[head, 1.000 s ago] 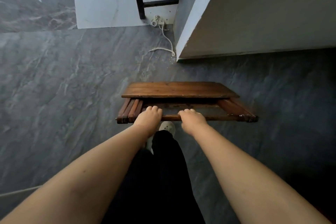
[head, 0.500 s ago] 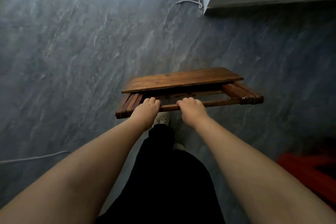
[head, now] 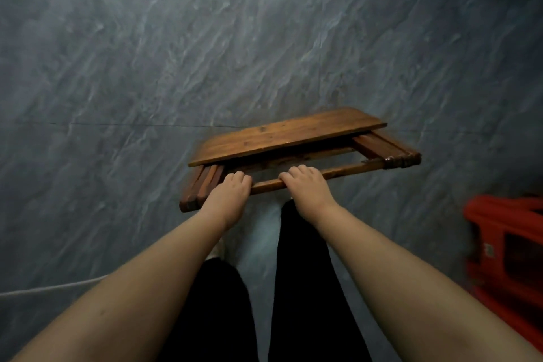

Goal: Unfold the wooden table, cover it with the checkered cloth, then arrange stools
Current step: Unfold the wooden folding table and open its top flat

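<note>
The folded brown wooden table hangs above the grey marbled stone floor, its slatted legs tucked under the plank top; the left hand and the right hand both clench the thin wooden crossbar at its near edge; a red plastic stool stack stands at the right, apart from the table; black trouser legs show below.
</note>
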A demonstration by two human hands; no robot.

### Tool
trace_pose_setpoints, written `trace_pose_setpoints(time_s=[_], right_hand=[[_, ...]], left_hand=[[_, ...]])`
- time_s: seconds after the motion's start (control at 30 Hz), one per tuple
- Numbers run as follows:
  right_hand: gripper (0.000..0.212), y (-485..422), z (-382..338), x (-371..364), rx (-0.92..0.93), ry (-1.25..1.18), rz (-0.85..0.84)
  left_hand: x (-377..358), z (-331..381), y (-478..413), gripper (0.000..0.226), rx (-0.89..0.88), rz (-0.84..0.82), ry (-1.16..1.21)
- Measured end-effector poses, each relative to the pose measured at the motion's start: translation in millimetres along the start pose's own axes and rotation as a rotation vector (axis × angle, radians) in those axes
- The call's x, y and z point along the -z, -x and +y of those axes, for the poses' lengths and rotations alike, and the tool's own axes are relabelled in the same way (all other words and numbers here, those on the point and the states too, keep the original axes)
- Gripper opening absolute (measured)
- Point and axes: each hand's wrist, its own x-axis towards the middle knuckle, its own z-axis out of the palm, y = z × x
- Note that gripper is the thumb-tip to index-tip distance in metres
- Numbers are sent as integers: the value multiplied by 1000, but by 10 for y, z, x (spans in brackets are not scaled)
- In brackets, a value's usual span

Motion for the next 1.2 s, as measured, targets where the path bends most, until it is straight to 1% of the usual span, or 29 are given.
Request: trace_pose_setpoints(time_s=[0.13, 0.23, 0.33, 0.43, 0.5, 0.6, 0.67, 0.77, 0.83, 0.97, 1.0, 1.1, 1.2], right_hand=[[44, 246, -621, -469, -53, 26, 39], [39, 307, -1102, -772, -103, -13, 135], [32, 302, -1518, -1034, -151, -47, 222], [31, 299, -1819, -1246, -121, -22, 238], [35, 321, -1911, -1341, -71, 35, 248], [40, 330, -1933, -1385, 38, 118, 235], [42, 296, -1882, -1329, 113, 184, 258], [43, 152, -1791, -1136, 228, 316, 272], [43, 8, -1804, -921, 307, 391, 235], [42, -260, -1904, -602, 483, 494, 51], [39, -314, -1931, -573, 554, 527, 46], [25, -433, -1968, -641, 780, 605, 102], [19, -416, -2050, -898, 934, 630, 44]], left_hand=[[-504, -307, 540, 37, -20, 48, 69], [-754, -577, 914, 34, 36, 98, 100], [-921, -848, 1260, 35, 50, 111, 130], [-1075, -1030, 1549, 33, 117, 162, 174], [-1206, -1076, 1683, 31, 154, 178, 196], [-1398, -1062, 1828, 31, 204, 224, 240], [-1487, -989, 1866, 32, 232, 264, 264], [-1525, -840, 1873, 32, 328, 333, 310], [-1500, -737, 1867, 32, 398, 355, 319], [-1473, -575, 1842, 29, 458, 324, 300], [-1499, -556, 1828, 29, 486, 313, 339], [-1655, -489, 1807, 27, 557, 251, 475], [-1877, -370, 1834, 28, 558, 170, 629]])
